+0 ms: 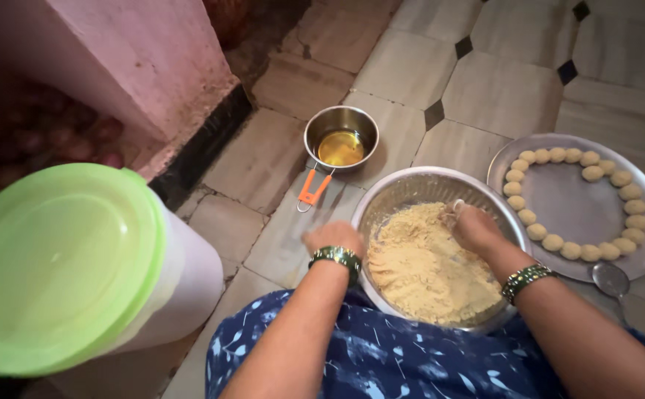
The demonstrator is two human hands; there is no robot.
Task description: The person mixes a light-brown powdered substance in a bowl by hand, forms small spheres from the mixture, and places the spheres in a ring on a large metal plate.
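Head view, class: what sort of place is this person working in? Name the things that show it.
Probably a home kitchen floor, with food made at ground level. A steel bowl of crumbly yellow mixture sits on stone floor tiles, beside a steel plate ringed with dough balls and a small pan of oil.

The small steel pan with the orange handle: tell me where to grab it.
Grip the small pan by its orange handle, coming from the near side by the left hand. The handle juts out towards the person, and the bowl holds yellow liquid, so keep it level.
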